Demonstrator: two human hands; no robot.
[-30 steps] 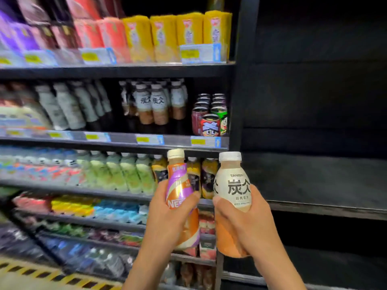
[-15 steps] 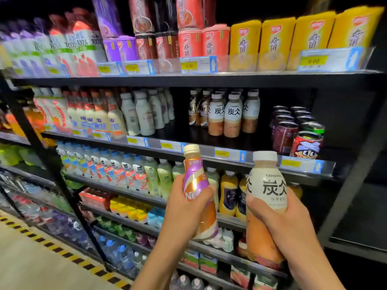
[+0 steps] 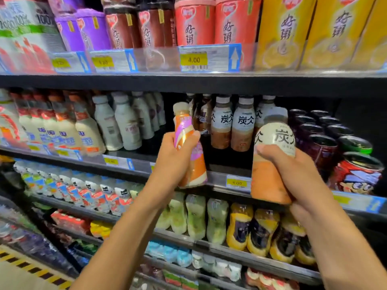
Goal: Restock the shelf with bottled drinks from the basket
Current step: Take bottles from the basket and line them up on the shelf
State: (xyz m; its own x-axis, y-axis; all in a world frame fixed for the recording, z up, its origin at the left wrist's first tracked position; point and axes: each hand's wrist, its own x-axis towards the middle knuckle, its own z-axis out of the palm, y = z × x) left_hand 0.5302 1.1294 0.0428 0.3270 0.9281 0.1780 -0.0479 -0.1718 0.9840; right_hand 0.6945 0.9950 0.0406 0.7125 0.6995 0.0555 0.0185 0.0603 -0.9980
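My left hand [image 3: 172,162] grips a slim orange-and-purple bottle [image 3: 194,170] with a cream cap, held upright in front of the second shelf [image 3: 217,177]. My right hand [image 3: 293,174] holds a fatter bottle [image 3: 270,164] with a white label in black characters over orange-brown liquid. Both bottles hover at the shelf's front edge, before a dark gap in the row. Behind the gap stand matching white-labelled bottles [image 3: 243,124]. The basket is out of view.
White milk-type bottles [image 3: 117,122] fill the shelf to the left, dark cans [image 3: 326,141] to the right. Cups and yellow packs [image 3: 280,32] line the shelf above; green and yellow bottles [image 3: 217,220] sit below. A hazard-striped floor edge [image 3: 31,268] runs at lower left.
The view has closed in on the shelves and shifted left. Both hands have risen with their bottles from the third shelf's level to the front of the second shelf.
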